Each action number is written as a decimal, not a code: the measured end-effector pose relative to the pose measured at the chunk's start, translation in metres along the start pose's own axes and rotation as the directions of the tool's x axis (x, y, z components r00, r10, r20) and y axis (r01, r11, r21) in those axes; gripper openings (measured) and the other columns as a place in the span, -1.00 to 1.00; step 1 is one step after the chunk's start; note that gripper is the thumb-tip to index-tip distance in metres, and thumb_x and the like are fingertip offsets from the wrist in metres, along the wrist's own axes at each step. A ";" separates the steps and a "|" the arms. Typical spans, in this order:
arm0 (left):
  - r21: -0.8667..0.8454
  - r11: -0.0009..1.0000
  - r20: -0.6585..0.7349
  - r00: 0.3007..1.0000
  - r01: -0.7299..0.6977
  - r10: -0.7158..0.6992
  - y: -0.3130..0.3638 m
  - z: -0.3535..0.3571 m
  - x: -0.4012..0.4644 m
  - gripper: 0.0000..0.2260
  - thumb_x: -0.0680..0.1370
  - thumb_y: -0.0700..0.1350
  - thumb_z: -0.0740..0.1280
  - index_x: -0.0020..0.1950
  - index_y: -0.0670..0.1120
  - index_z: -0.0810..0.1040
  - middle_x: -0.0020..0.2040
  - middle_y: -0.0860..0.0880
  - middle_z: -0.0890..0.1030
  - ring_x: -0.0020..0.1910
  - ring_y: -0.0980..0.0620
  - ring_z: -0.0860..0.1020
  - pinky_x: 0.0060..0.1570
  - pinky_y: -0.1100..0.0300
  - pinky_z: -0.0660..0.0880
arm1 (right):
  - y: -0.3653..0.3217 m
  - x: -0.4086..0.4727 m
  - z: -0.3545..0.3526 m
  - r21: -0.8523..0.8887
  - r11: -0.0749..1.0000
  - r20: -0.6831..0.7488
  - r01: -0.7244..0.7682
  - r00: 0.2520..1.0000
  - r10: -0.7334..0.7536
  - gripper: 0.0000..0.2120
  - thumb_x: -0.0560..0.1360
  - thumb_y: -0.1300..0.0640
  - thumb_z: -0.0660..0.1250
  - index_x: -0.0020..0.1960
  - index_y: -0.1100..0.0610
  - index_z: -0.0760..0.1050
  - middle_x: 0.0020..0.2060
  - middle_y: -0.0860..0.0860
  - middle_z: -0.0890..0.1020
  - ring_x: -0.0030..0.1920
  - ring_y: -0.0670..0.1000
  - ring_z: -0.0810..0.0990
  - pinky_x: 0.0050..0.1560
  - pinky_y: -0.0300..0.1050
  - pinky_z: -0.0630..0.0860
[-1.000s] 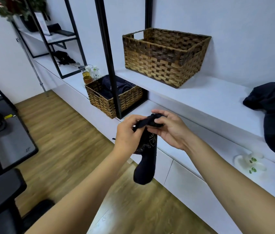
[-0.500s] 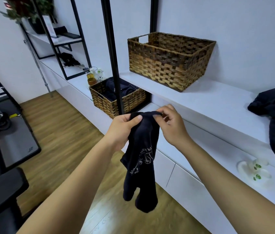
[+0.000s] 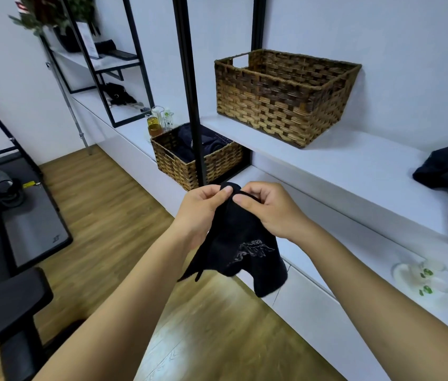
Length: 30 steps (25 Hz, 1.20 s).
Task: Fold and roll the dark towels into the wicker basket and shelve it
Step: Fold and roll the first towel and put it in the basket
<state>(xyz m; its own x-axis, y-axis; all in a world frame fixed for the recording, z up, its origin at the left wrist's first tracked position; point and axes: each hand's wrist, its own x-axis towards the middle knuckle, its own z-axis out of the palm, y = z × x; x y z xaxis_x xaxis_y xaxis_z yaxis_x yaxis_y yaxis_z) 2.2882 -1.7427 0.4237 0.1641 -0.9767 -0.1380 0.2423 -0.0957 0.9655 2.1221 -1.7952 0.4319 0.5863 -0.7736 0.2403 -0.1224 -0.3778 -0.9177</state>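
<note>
Both the left hand point(image 3: 199, 207) and the right hand point(image 3: 269, 210) pinch the dark towel point(image 3: 240, 243) by its top edge, hanging in mid-air before the shelf point(image 3: 354, 166). Pinched so narrowly, it could bunch or slip, spoiling the fold.

Both hands — left hand point(image 3: 200, 207), right hand point(image 3: 269, 207) — pinch the top edge of a dark towel point(image 3: 240, 243) hanging below the large wicker basket point(image 3: 280, 100); a smaller basket point(image 3: 198, 160) sits lower-left of it.
</note>
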 end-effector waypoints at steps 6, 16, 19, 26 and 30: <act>0.149 0.979 0.100 0.987 -0.139 0.125 -0.001 0.004 -0.006 -0.74 0.70 -0.13 0.21 0.10 -0.23 0.66 -0.03 -0.31 0.69 -0.07 -0.18 0.67 0.01 -0.05 0.60 | 0.004 0.003 0.002 -0.029 1.000 -0.150 -0.002 0.989 -0.003 -0.82 0.55 0.08 0.42 -0.16 0.01 0.45 -0.42 0.02 0.58 -0.40 -0.04 0.49 -0.32 -0.10 0.42; 0.277 0.938 0.264 0.955 -0.208 0.134 0.000 -0.010 -0.012 -0.77 0.59 -0.12 0.40 0.14 -0.26 0.62 0.04 -0.36 0.67 0.02 -0.26 0.66 0.16 -0.21 0.55 | -0.002 0.004 -0.006 0.081 0.962 -0.032 -0.262 0.964 0.266 -0.63 0.45 0.04 0.55 -0.30 0.06 0.35 -0.49 -0.06 0.40 -0.46 -0.08 0.31 -0.47 -0.24 0.25; 0.331 0.913 0.339 0.933 -0.237 0.119 0.003 -0.013 -0.011 -0.84 0.61 -0.22 0.37 0.14 -0.28 0.61 0.03 -0.30 0.69 0.03 -0.23 0.67 0.15 -0.13 0.60 | -0.003 0.001 -0.010 0.185 0.897 0.135 -0.401 0.915 0.382 -0.61 0.45 0.00 0.52 -0.33 0.05 0.34 -0.48 -0.05 0.39 -0.48 -0.09 0.34 -0.47 -0.24 0.27; 0.310 0.872 0.261 0.916 -0.378 0.304 0.055 -0.029 -0.001 -0.85 0.69 -0.23 0.20 -0.01 -0.13 0.53 -0.19 -0.02 0.64 -0.22 0.05 0.60 -0.16 0.19 0.54 | 0.023 -0.015 -0.012 -0.017 0.955 0.250 -0.298 0.923 0.292 -0.74 0.48 0.09 0.52 -0.01 0.26 0.59 -0.19 0.01 0.71 -0.18 -0.02 0.70 -0.12 -0.03 0.64; 0.335 0.855 0.098 0.917 -0.396 0.386 0.095 -0.060 0.005 -0.79 0.70 -0.21 0.20 -0.07 -0.02 0.53 -0.17 0.01 0.62 -0.19 0.06 0.57 -0.13 0.18 0.51 | 0.047 -0.027 -0.025 -0.570 0.780 0.236 -0.256 0.859 0.454 -0.75 0.39 -0.25 0.46 -0.01 -0.15 0.58 -0.10 -0.12 0.67 0.07 0.01 0.58 0.06 0.11 0.60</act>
<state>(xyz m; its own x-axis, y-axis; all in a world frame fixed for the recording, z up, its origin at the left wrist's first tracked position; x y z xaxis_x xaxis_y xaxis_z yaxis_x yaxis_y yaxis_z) 2.3698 -1.7453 0.5018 0.1507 -0.9516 0.2679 -0.1780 0.2404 0.9542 2.0804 -1.8046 0.3899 0.6368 -0.7164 -0.2849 -0.7025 -0.3869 -0.5973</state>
